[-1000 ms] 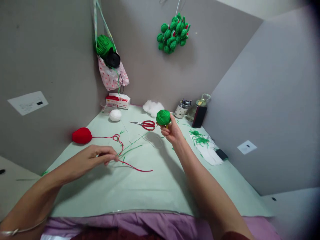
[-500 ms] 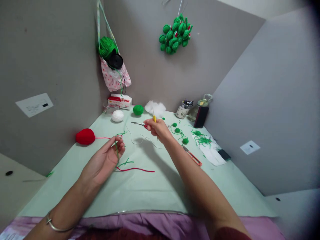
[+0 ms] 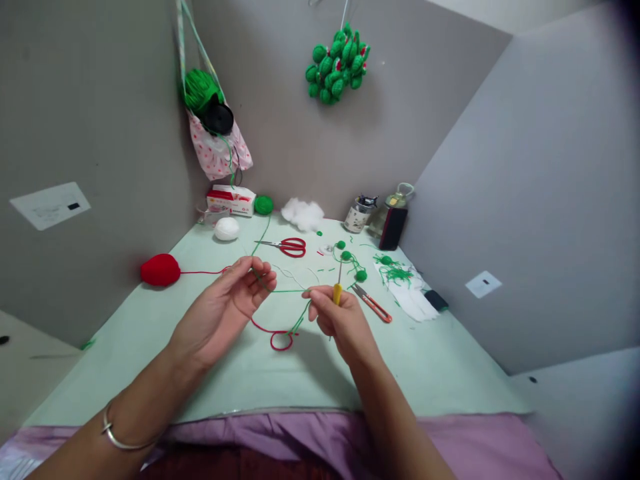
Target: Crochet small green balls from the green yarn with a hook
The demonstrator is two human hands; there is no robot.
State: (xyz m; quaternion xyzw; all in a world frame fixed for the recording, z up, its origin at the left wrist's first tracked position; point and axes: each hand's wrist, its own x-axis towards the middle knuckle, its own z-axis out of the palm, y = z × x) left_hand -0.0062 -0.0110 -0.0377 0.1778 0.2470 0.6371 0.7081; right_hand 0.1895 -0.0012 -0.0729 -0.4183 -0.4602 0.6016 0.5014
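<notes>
Green yarn [image 3: 287,291] runs taut between my two hands and back toward a green yarn ball [image 3: 263,205]. My left hand [image 3: 225,307], palm up with curled fingers, has the strand pinched at thumb and forefinger. In my right hand [image 3: 343,323] is a yellow-handled crochet hook [image 3: 337,295], its thin metal shaft pointing up; the fingertips also pinch the green yarn, whose loose ends hang below. Under the hands a red strand forms a loop [image 3: 281,342] on the table. Red-handled scissors [image 3: 293,247] lie behind the hands.
A red yarn ball [image 3: 161,270] sits left, a white one [image 3: 227,229] behind. Orange thread snips [image 3: 373,304], small green crocheted balls [image 3: 346,256] and tissue with green scraps [image 3: 413,300] lie right. Stuffing [image 3: 303,214], a can [image 3: 358,215] and a phone [image 3: 393,229] stand farther back.
The scissors have gone from my right hand onto the table. My right hand has come down nearer and now grips green yarn. My left hand has shifted right; the view has turned slightly.
</notes>
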